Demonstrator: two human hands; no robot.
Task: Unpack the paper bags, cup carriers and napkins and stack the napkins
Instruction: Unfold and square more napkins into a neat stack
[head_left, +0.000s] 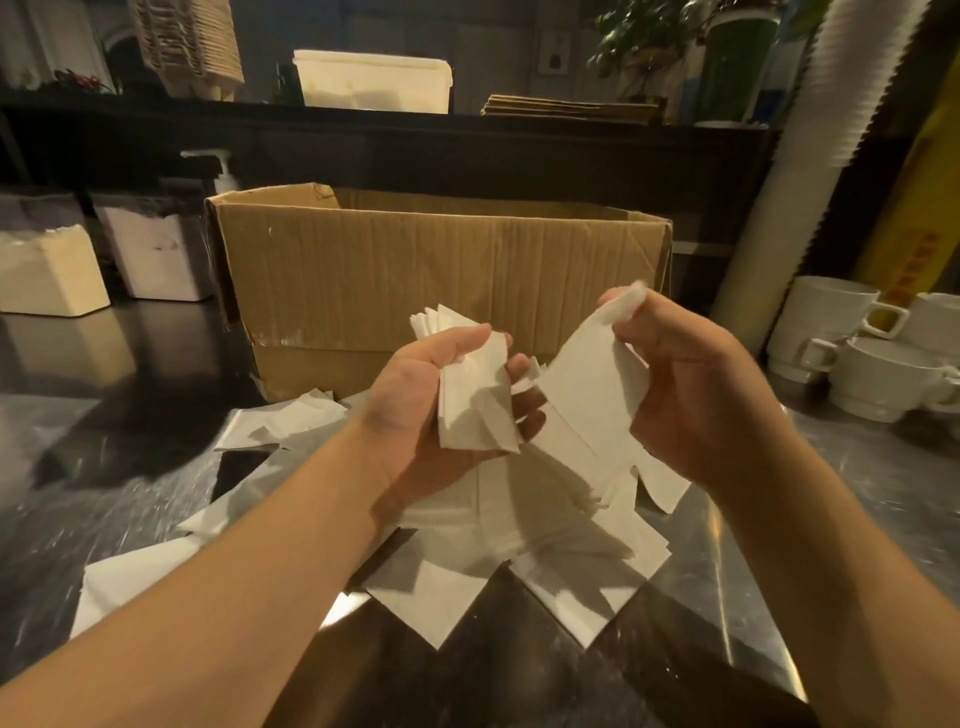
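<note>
Napkins (470, 400): I see small stack gripped in left hand (431, 410); right hand (691, 395) pinches single sheet (597, 400). Loose pile (519, 540) on counter (857, 499) at 6 o'clock of box (441, 280). Risk, my guess: thin sheet tears, stack fans out.

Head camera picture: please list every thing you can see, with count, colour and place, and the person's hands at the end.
cardboard box: one, brown, open, centre of counter
loose napkins: many, white, scattered on counter below the hands
napkin bundle: one, white, in left hand
hanging napkin: one, white, pinched by right hand
counter: one, shiny metal
cups: several, white, stacked at right
cup tower: one, white, upper right
tubs: two, white, left
left hand: one, holds bundle
right hand: one, fingers pinch napkin
</note>
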